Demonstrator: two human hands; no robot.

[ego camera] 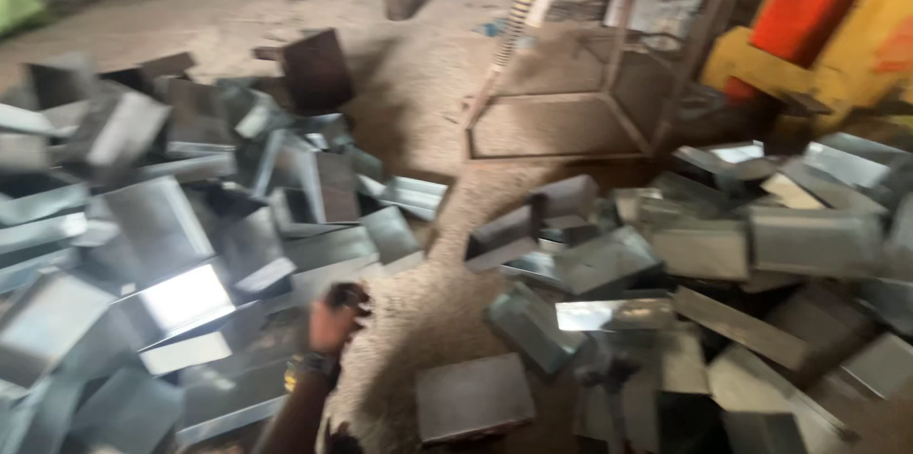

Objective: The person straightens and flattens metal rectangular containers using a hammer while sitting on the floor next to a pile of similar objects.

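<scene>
The left hand (pixel 335 316), curled shut, reaches into the heap of bent grey sheet-metal channel pieces (pixel 162 254); right hand unseen; next needs a firm grasp.

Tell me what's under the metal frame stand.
Under the metal frame stand shows bare dusty floor, with bent metal sheets piled just in front of it. Its top shelf contents are too blurred to tell.

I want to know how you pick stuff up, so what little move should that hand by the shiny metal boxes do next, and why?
Probably ease the left hand a little down and left onto the nearest folded sheet-metal box. The hand hangs over the edge of the left pile, seemingly close to that box, though blur hides whether it touches or grips anything. The right hand is out of view.
</scene>
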